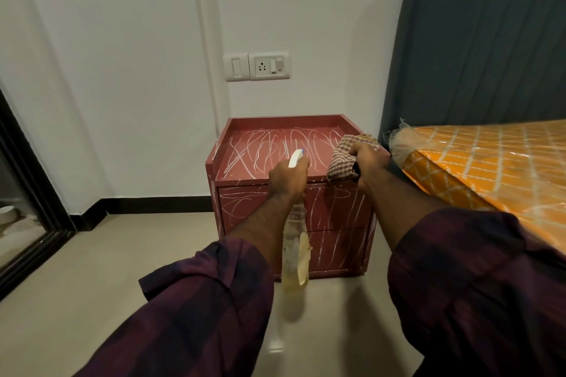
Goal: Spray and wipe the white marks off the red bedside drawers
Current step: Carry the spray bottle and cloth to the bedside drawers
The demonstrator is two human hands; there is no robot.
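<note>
The red bedside drawers (pixel 245 159) stand against the white wall, with white scribbled marks across the top and both drawer fronts. My left hand (pixel 286 177) grips the neck of a clear spray bottle (pixel 295 254) holding yellowish liquid. Its white nozzle points over the front of the top. My right hand (pixel 367 162) holds a bunched checked cloth (pixel 344 159) over the top's right front corner.
A bed with an orange plastic-wrapped mattress (pixel 490 168) and a grey headboard (pixel 477 40) stands right of the drawers. A wall socket and switch (pixel 257 66) sit above them. A dark-framed glass door (pixel 27 193) is at the left. Beige tiled floor (pixel 122 254) lies in front.
</note>
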